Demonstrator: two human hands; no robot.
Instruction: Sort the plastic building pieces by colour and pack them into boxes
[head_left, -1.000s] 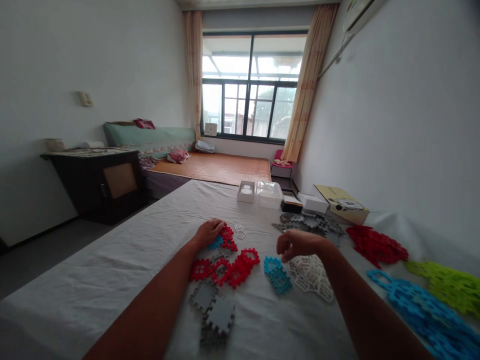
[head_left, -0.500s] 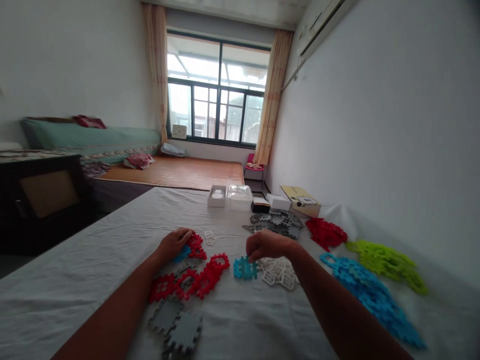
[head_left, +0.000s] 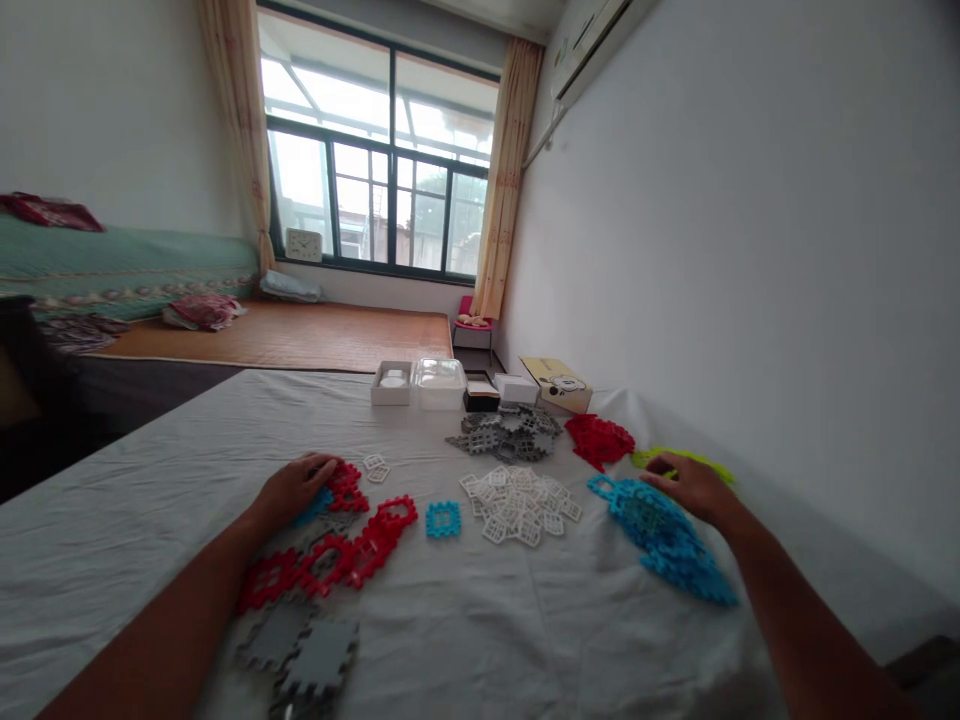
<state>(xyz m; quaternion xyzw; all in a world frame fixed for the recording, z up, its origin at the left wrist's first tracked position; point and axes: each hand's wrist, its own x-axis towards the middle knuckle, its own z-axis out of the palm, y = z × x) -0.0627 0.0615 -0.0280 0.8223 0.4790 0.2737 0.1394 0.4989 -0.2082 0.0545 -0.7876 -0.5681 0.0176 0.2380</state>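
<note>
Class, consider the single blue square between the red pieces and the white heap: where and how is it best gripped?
Pinch the blue square by its near and far toothed edges, coming from above and the near side. It lies flat on the cloth, and its notches should give purchase; red pieces on its left and the white heap on its right make side approaches likely tighter.

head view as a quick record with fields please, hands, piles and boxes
left hand: at red toothed plastic pieces
right hand: over heap of blue toothed plastic pieces, contact unclear
between hands: single blue square plastic piece, heap of white plastic lattice pieces
nearest camera: grey square toothed plastic plates
far heaps: grey toothed plastic pieces, red plastic pieces
boxes: include clear plastic container, yellow cardboard box
surface: white cloth
</note>
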